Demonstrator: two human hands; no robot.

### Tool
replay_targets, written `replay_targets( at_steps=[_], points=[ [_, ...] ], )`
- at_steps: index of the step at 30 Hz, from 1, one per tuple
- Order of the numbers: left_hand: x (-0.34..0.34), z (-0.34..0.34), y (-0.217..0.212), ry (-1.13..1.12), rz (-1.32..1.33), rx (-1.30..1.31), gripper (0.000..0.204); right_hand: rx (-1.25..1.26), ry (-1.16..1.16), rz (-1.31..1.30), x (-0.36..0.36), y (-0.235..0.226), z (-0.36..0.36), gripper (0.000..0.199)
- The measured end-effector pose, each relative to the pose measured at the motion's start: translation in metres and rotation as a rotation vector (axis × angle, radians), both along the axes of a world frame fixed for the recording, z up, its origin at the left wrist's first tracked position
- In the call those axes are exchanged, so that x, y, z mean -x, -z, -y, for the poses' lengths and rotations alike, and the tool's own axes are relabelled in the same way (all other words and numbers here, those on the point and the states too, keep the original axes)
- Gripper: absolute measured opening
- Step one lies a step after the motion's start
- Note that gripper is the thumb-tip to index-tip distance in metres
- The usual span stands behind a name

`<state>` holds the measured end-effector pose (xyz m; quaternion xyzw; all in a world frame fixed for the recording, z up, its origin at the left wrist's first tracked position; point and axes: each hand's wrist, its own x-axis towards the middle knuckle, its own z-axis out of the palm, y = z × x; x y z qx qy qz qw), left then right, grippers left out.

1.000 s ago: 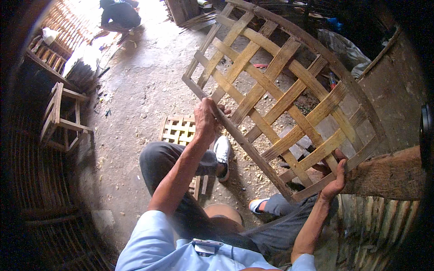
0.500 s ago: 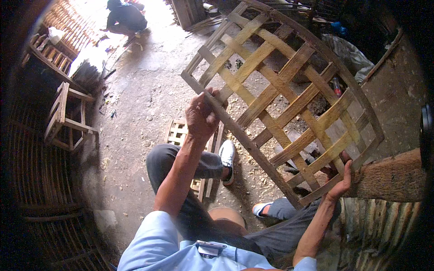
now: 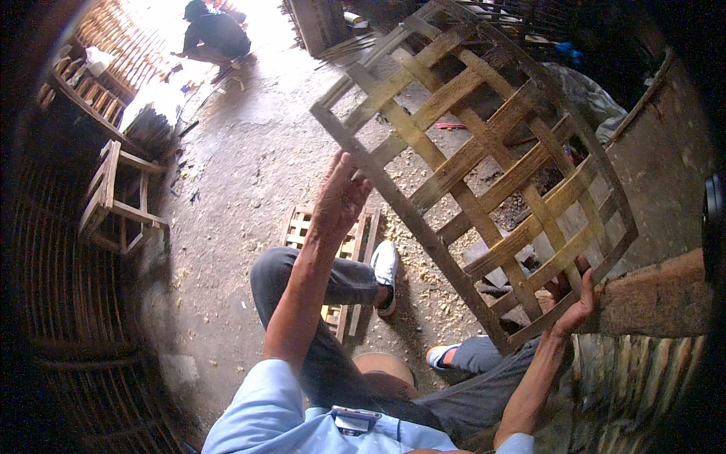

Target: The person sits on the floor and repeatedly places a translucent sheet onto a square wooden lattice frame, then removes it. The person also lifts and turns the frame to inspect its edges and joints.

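A large woven lattice panel of bamboo strips (image 3: 484, 166) is held up tilted in front of me. My left hand (image 3: 340, 198) rests flat against its left edge strip, fingers spread. My right hand (image 3: 575, 299) grips the panel's lower right corner. I am seated with my legs stretched over a dirt floor, white shoes at the ends, above a smaller flat lattice piece (image 3: 333, 250) lying on the ground.
A wooden stool frame (image 3: 113, 200) stands at the left beside curved woven walls (image 3: 60, 318). Another person (image 3: 215, 34) crouches at the far top. A thick log (image 3: 658, 299) lies at the right. Wood shavings cover the floor.
The lattice panel has been lifted and swung to the right and upward. My left hand has followed its edge, opening from a grip into a flat touch.
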<state>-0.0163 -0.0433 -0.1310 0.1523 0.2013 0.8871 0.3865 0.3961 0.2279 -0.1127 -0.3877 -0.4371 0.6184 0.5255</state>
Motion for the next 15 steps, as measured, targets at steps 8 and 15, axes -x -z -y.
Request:
replay_targets(
  at_steps=[8,15],
  points=[
    [-0.029,-0.017,-0.035,0.069,-0.095,0.008,0.05,0.028,0.024,-0.07,0.003,-0.002,-0.003,0.047],
    [-0.022,-0.018,-0.007,0.232,-0.121,-0.193,0.038,-0.119,0.067,0.013,-0.019,0.021,-0.023,0.046]
  ],
)
